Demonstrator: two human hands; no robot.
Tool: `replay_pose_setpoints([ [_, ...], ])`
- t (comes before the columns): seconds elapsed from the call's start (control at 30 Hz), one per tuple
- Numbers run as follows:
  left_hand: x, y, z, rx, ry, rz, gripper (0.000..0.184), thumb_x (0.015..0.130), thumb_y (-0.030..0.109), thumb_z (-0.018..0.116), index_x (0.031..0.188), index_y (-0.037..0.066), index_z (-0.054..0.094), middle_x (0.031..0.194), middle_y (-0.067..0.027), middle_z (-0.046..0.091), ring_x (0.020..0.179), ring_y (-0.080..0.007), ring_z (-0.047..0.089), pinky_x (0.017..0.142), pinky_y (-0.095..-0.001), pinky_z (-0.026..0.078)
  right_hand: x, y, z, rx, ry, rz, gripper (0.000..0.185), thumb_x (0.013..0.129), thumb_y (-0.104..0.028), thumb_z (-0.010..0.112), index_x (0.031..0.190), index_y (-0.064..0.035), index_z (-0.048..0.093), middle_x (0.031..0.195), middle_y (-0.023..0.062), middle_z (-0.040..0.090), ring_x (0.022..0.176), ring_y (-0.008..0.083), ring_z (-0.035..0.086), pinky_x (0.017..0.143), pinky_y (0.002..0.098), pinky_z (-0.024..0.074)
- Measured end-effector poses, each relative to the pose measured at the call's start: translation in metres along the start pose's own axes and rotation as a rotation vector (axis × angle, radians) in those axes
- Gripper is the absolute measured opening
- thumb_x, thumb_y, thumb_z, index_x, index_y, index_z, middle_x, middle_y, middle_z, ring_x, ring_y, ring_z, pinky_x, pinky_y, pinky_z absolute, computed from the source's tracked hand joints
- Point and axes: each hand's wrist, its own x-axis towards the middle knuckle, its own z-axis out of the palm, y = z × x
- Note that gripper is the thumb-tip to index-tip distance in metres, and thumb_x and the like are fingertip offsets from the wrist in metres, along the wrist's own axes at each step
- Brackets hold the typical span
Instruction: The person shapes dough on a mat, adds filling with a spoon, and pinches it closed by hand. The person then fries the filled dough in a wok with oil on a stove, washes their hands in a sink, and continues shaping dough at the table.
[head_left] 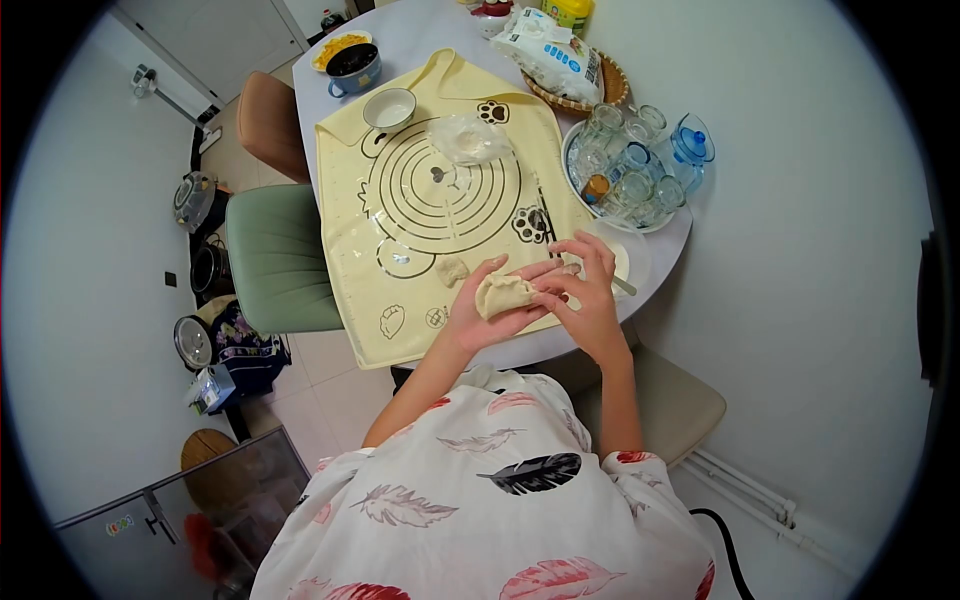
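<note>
A folded piece of dough (503, 296) with a crimped edge lies on the palm of my left hand (478, 318), which is turned up under it. The thumb and forefinger of my right hand (583, 300) pinch the dough's right end, with the other fingers raised. Beneath both hands spreads a cream mat (350, 290) printed with rings and a bear face. A small lump of dough (452, 270) rests on the mat just beyond my left hand. Farther up the mat are a clear plastic bag (470, 140) with something pale inside and a white bowl (389, 110).
At the right stands a tray of glasses (630, 170) beside a blue pitcher (692, 145). A wicker basket (612, 82) holds a white package. A blue cup (355, 70) with dark contents sits far left on the table. Chairs, one green (275, 258), stand along the left edge.
</note>
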Motion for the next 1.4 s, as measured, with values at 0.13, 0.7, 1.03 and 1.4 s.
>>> replay_pose_setpoints([
  [0.13,-0.001,0.005,-0.016,-0.043,0.021,-0.056,0.056,0.09,0.031,0.032,0.131,-0.007,0.028,0.128,-0.021,0.039,0.117,-0.0287,0.04,0.103,-0.0385,0.027,0.01,-0.007,-0.01,-0.218,-0.071,-0.267,0.016,0.062,-0.008,0.071,0.077,-0.0075,0.064,0.098,0.0035,0.051,0.105,0.0265,0.042,0.09,0.0383,0.0314],
  [0.7,0.0,0.009,-0.024,-0.119,0.039,-0.133,0.035,0.089,0.027,0.045,0.106,-0.004,0.047,0.108,-0.0184,0.053,0.103,-0.0284,0.052,0.1,-0.0437,0.035,0.007,0.007,0.0,-0.012,-0.197,-0.124,0.014,0.067,-0.007,0.066,0.08,-0.0043,0.06,0.072,0.0041,0.055,0.078,0.0215,0.05,0.074,0.0318,0.0388],
  [1.03,-0.004,0.004,-0.002,0.114,0.283,-0.099,0.03,0.091,0.027,0.043,0.103,0.0,0.05,0.101,-0.0131,0.056,0.094,-0.0253,0.056,0.094,-0.0426,0.043,0.014,-0.001,-0.003,-0.037,-0.156,-0.239,0.019,0.067,-0.005,0.066,0.086,-0.0051,0.062,0.078,0.0042,0.054,0.079,0.022,0.049,0.075,0.0337,0.0405],
  [1.4,-0.005,0.009,-0.014,0.223,0.306,-0.096,0.027,0.091,0.028,0.044,0.102,0.005,0.053,0.099,-0.0106,0.059,0.091,-0.0226,0.059,0.088,-0.0461,0.047,0.01,-0.006,0.005,0.047,-0.301,-0.128,0.014,0.068,-0.003,0.063,0.081,-0.0046,0.059,0.079,0.0056,0.053,0.084,0.0227,0.049,0.074,0.032,0.0416],
])
